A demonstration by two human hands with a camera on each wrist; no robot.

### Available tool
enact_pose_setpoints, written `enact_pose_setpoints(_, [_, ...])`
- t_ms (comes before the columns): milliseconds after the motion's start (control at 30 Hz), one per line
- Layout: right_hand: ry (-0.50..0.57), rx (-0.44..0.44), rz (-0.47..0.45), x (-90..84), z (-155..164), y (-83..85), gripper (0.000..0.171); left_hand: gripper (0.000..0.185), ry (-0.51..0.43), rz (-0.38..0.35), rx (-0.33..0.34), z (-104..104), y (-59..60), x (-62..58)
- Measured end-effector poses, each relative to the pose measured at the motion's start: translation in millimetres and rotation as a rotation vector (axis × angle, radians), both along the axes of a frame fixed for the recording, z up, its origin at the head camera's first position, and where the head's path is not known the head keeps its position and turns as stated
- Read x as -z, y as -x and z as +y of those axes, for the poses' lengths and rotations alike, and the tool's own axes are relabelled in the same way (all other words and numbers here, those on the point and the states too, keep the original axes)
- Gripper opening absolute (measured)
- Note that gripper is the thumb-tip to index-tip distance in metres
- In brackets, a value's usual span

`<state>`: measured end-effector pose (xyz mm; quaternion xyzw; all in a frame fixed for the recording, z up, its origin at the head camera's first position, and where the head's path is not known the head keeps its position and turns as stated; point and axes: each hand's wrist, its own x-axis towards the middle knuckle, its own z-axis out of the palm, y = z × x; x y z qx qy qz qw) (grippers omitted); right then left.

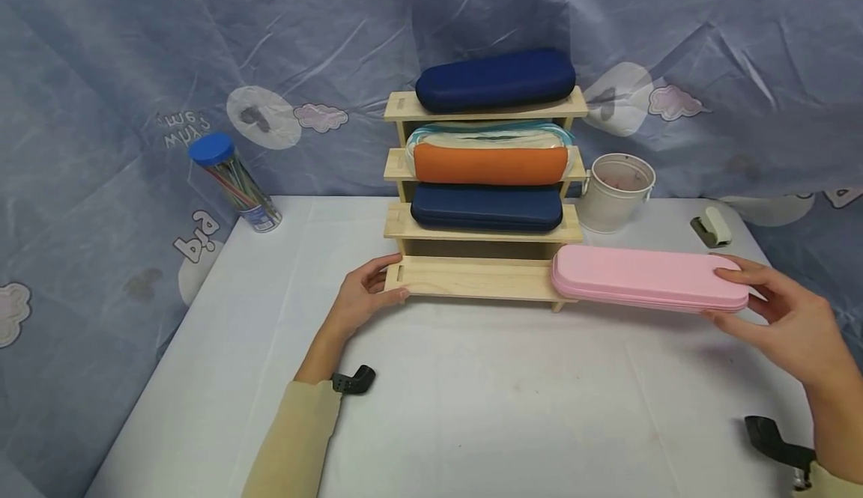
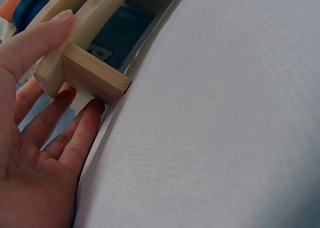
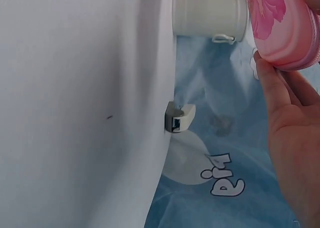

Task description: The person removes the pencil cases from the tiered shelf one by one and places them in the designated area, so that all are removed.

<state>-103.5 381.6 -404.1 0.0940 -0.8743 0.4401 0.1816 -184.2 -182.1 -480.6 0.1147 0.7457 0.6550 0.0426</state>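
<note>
A stepped wooden rack (image 1: 472, 279) stands on the white table. My left hand (image 1: 364, 293) grips the left end of its lowest shelf; in the left wrist view the thumb lies over the shelf's edge, with the fingers below and behind. My right hand (image 1: 785, 314) holds the right end of a pink zip pencil case (image 1: 647, 277), thumb on one side and fingers on the other. The case's left end is over the right end of the lowest shelf. A pink flower print (image 3: 267, 10) shows on the case in the right wrist view.
On the higher shelves lie a dark blue zip case (image 1: 487, 208), an orange and clear pouch (image 1: 491, 165) and a navy case (image 1: 495, 81). A cream bucket (image 1: 616, 195) and a small stapler (image 1: 712, 227) stand right; a blue-lidded jar of sticks (image 1: 236, 180) stands left.
</note>
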Motion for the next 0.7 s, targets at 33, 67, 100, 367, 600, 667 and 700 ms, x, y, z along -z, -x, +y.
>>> enact_pose_setpoints(33, [0.001,0.011,-0.004,1.5,2,0.3,0.066,0.064,-0.002,0.003,0.000,0,0.1,0.2])
enact_pose_setpoints(67, [0.004,0.022,-0.006,2.9,4,0.8,0.065,0.064,-0.004,0.007,0.001,0,0.2,0.3])
enact_pose_setpoints(100, [0.008,0.034,-0.007,4.5,6,1.4,0.065,0.064,-0.004,0.011,0.001,0,0.2,0.5])
enact_pose_setpoints(367, [0.062,0.115,-0.035,15.3,18,7.9,0.064,0.065,-0.003,0.009,-0.003,0,1.1,2.8])
enact_pose_setpoints(600, [0.082,0.191,-0.108,21.8,20,13.0,0.064,0.065,0.003,0.016,0.001,-1,0.8,1.1])
enact_pose_setpoints(667, [0.096,0.199,-0.120,23.4,21,14.5,0.064,0.065,0.005,0.013,0.004,-1,0.7,1.1])
enact_pose_setpoints(700, [0.101,0.203,-0.123,24.3,21,15.3,0.065,0.064,0.005,0.011,0.004,-2,0.8,1.4])
